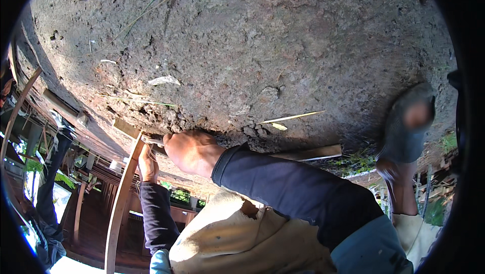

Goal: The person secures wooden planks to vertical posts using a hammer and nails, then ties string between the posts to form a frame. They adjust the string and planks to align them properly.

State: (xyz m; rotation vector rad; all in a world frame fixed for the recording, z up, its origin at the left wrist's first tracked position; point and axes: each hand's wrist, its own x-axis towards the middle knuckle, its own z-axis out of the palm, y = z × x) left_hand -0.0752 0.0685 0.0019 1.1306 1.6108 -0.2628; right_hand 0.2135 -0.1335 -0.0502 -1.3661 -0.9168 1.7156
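Observation:
My right hand (194,150) is closed in a fist near the ground. A short pale end of something (156,142) sticks out of it toward my left hand; its kind cannot be made out. My left hand (148,163) is raised close beside it, its fingers drawn together at the top of a long wooden strip (119,213). What those fingers grip is partly hidden. A short piece of wood (126,128) meets the strip's upper end at an angle. Thin string or wire (138,185) hangs by my left hand.
Rough bare soil (283,36) fills the upper view, with dry leaves (164,80) and grass blades on it. Another wooden piece (316,153) lies beyond my right forearm. My foot in a dark shoe (404,132) rests at right. Another person's dark-clothed leg (49,173) shows at left.

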